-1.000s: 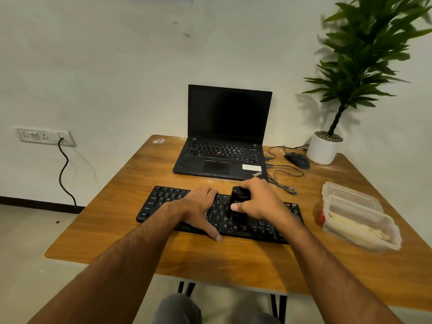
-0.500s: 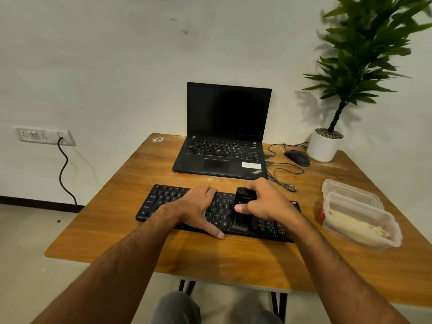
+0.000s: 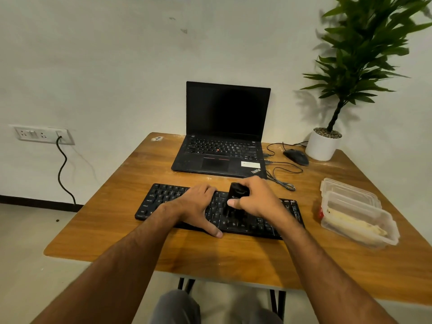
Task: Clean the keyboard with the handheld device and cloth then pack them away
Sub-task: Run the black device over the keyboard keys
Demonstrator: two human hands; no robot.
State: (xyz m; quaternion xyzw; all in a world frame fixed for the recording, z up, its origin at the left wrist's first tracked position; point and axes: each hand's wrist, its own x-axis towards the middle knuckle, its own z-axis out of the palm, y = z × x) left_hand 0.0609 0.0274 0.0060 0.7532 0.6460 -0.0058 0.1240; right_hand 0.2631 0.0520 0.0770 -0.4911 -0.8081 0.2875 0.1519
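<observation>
Upright on the black keyboard [image 3: 257, 220], a glossy black handheld device [image 3: 236, 195] sits in the right hand [image 3: 259, 198] grip, left hand [image 3: 198, 204] flat.

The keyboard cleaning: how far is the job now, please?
Done: nothing looks finished. In hand: the right hand grips the black handheld device upright on the keyboard, near its middle, while the left hand rests on the keys and steadies it. Left: the wiping and packing away; a pale cloth seems to lie in the clear container.

bare forearms, no sleeves, grey trousers [image 3: 177, 307]
</observation>
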